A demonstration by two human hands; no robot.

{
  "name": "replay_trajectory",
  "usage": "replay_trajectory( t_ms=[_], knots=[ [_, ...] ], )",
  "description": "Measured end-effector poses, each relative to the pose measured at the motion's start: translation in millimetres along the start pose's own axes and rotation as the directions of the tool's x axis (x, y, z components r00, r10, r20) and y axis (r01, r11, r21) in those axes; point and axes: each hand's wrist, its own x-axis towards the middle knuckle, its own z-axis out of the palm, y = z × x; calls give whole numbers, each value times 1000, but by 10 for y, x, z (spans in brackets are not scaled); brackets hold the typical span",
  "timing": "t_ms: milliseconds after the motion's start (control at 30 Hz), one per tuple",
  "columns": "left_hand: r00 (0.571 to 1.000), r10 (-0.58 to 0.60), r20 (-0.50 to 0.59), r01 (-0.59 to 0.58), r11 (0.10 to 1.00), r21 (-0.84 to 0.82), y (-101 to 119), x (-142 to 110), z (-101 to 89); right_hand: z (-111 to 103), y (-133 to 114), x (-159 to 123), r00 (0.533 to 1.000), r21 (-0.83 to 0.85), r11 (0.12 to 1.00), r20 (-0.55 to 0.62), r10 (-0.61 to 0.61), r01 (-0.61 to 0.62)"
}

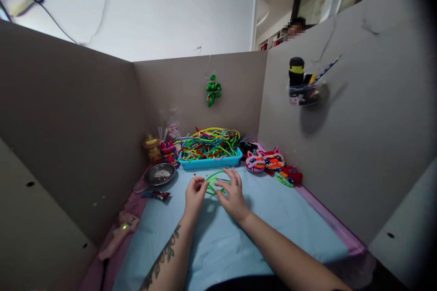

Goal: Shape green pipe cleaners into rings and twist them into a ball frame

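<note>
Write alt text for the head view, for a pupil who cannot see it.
A person's left hand and right hand handle green fuzzy strands over a blue table cover. Behind them, a blue tray is heaped with multicoloured strands. A shallow dish of white bits stands at left; colourful fuzzy crafts lie at right.

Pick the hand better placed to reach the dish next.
Probably the left hand: it is nearer the dish, which lies to its left. The right hand is farther, beyond the green stems.
</note>
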Motion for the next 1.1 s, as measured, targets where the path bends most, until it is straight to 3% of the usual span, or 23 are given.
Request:
replay_trajectory(
  t_ms=[167, 467, 667, 867, 1100],
  knots=[
    [995, -44, 85, 45, 999, -13, 33, -74, 70, 51, -96, -17, 999, -88, 996, 42, 13, -9],
    [958, -163, 237, 194, 974, -118, -5, -65, 53, 55, -50, -15, 998, -121, 991, 26, 61, -58],
    [961, -183, 209, 208, 972, -108, -59, -94, 84, 57, -72, -13, 996, -115, 990, 27, 84, -80],
    [989, -109, 103, 114, 993, -41, -89, -121, 133, 98, -59, -14, 991, -119, 985, 35, 132, -127],
    [997, -28, 78, 24, 998, 61, -36, -147, 160, 113, -76, -23, 995, -134, 986, 15, 98, -95]
  ],
)
